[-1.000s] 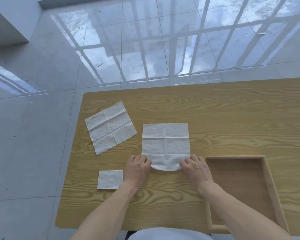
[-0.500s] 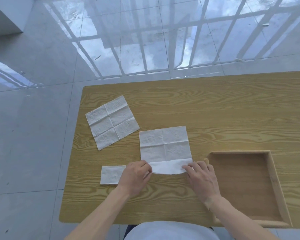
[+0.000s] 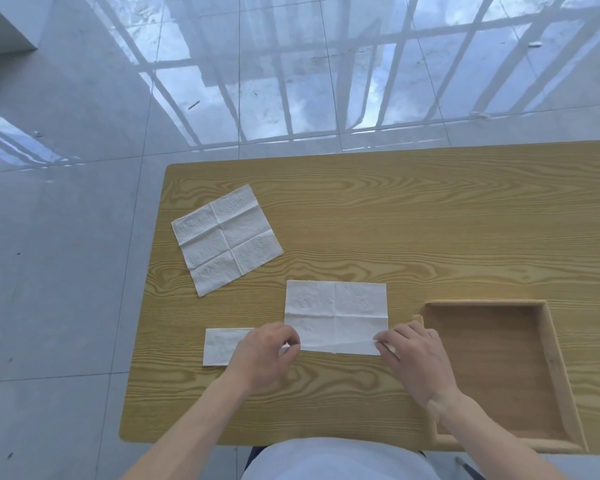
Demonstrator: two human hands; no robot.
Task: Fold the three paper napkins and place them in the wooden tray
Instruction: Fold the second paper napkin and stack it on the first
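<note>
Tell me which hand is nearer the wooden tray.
Right. The right hand pinches the napkin corner just beside the wooden tray near its left rim; the left hand holds the opposite corner, farther away.

Left hand [image 3: 264, 355] and right hand [image 3: 417, 358] pinch with fingertips, forearms extended

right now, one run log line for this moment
step: folding middle napkin | left hand, right hand: pinching near edge | wooden tray: empty

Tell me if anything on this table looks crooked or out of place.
Only the unfolded napkin at the far left: it lies turned at an angle to the table edges, while the napkin being folded and the small folded napkin sit square. Nothing looks torn or spilled.
</note>
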